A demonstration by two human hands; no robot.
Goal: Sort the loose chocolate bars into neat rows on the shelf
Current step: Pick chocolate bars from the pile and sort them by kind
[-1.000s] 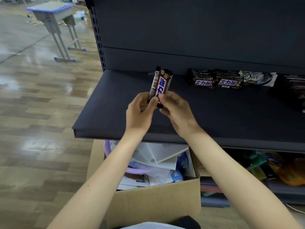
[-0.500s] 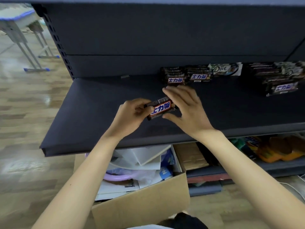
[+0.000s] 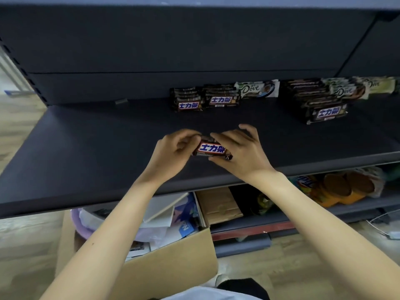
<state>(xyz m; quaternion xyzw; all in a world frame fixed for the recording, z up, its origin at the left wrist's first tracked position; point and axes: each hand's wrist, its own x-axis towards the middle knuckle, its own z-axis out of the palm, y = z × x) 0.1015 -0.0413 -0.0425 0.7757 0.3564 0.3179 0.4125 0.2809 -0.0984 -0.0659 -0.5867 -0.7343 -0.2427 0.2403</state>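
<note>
Shelf (image 3: 82,152) fills view; left hand (image 3: 173,152), right hand (image 3: 242,154) pinch bar (image 3: 211,148) (levelled since, lower).

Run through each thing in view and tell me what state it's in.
left hand, gripping the held bar's left end
right hand, gripping its right end
held bar, level, label up, over the shelf
left Snickers rows, lined up at the back
right Snickers row, lined up, Dove bars beside
cardboard box, open, holding papers

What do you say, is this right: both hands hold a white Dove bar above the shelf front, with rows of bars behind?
One error: in the head view the left hand and right hand hold a dark bar with blue lettering; the Dove bars lie at the back. The rest stands.
</note>
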